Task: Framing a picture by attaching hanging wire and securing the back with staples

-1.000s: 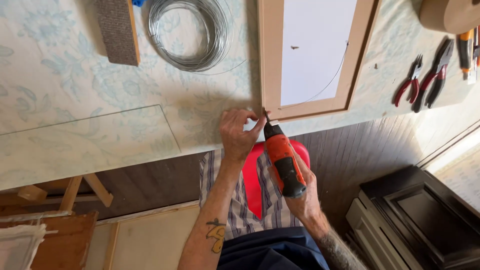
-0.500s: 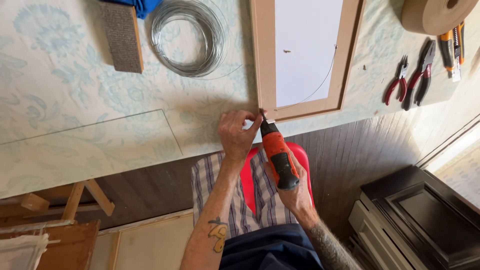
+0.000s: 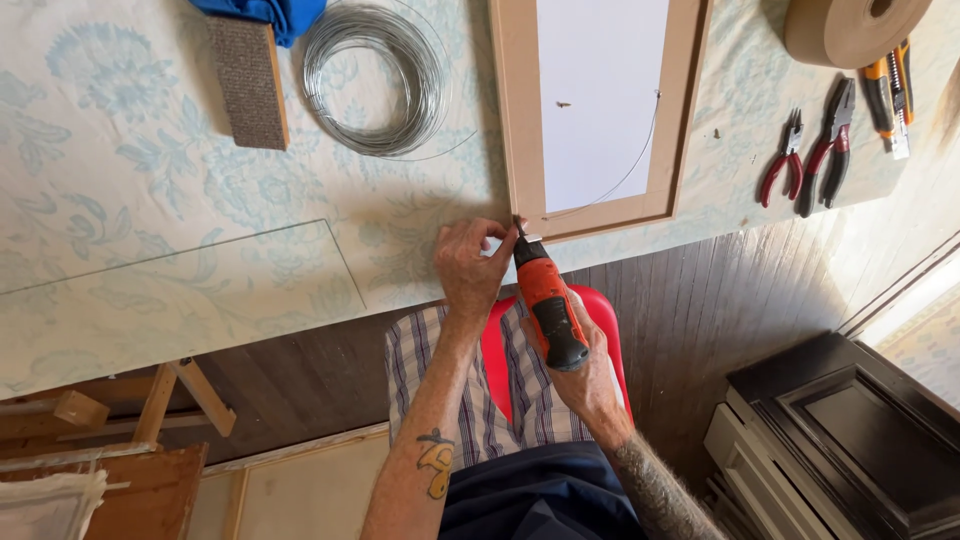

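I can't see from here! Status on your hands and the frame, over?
Right hand grips orange power screwdriver. Left hand steadies light wooden picture frame corner. Nothing blocking.

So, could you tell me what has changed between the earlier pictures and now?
Very little. The right hand still grips the orange power screwdriver, its tip at the near corner of the wooden frame, and the left hand still pinches beside that tip. Only the view has shifted slightly, so the pliers and tape roll sit further into the picture. The wire coil, sanding block and glass sheet lie as before.
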